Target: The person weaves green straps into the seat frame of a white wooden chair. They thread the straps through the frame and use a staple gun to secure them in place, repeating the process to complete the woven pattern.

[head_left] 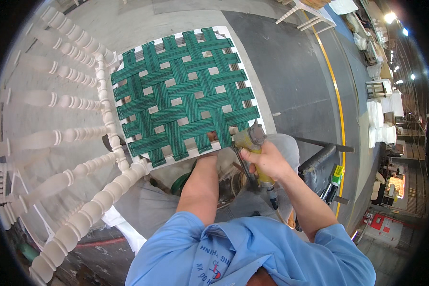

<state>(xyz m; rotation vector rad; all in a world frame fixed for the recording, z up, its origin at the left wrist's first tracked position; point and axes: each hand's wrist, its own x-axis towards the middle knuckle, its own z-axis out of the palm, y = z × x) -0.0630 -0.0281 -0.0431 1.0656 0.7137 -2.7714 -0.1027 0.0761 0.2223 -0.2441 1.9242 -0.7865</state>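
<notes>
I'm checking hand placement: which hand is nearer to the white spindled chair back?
Left. The left hand is partly hidden beneath the green webbing, right of the chair back; the right hand is farther right, holding the yellow tool.

The bare left hand [212, 137] is mostly hidden under the green woven-webbing seat [190, 102], its grip unclear. Some fingers of the bare right hand [270, 159] disappear behind the yellow-and-grey pistol-shaped air tool [249, 137]. At near left, the dark rim cuts off a white beaded post [88, 218]; far-right pale stacked goods [386, 114] are too small to tell.
</notes>
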